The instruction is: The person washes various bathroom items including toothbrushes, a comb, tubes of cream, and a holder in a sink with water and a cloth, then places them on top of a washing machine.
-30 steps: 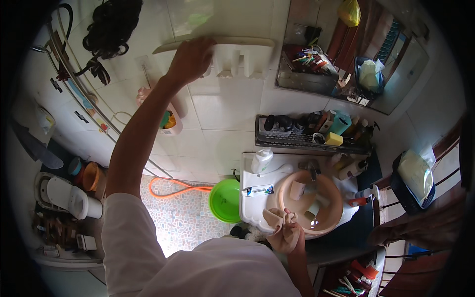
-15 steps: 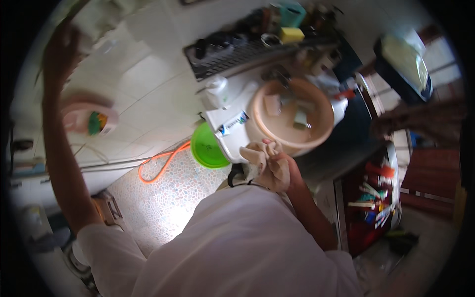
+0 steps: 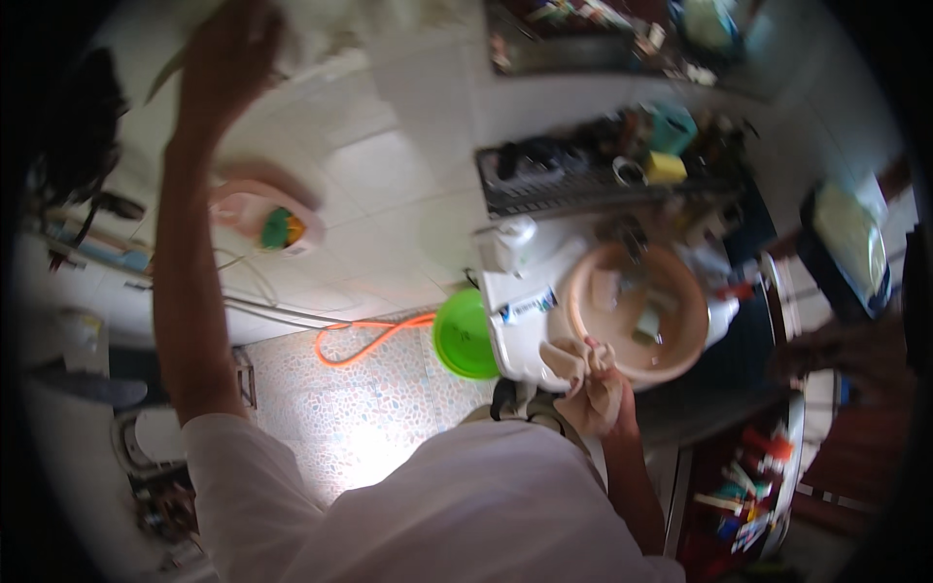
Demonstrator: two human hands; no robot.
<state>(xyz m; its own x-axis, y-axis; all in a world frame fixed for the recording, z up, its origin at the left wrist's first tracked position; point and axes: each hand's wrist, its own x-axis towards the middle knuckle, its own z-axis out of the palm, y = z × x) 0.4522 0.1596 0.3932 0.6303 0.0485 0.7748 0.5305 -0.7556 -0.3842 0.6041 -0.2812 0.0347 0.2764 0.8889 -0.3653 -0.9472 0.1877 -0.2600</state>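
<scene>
My right hand (image 3: 610, 394) is closed on a crumpled beige cloth (image 3: 575, 364) at the near edge of the sink. Just beyond it, a peach basin (image 3: 575, 311) stands in the white sink, with water and several pale pieces inside. My left arm reaches far up to the upper left. Dark and smeared, my left hand (image 3: 231, 63) is at the wall beside a pale, blurred thing (image 3: 335, 24); its fingers cannot be made out clearly.
A black shelf (image 3: 544, 194) above the sink bears a yellow sponge (image 3: 665, 168) and a teal cup (image 3: 673, 128). A white bottle (image 3: 513, 243) and a tube (image 3: 530, 305) lie left of the basin. A green basin (image 3: 465, 335), an orange hose (image 3: 364, 340) and a pink wall holder (image 3: 258, 214) are further left.
The view has swung, so the sink and shelf appear lower and further right, and a mirror now shows at the top. My left hand remains raised; my right still grips the cloth.
</scene>
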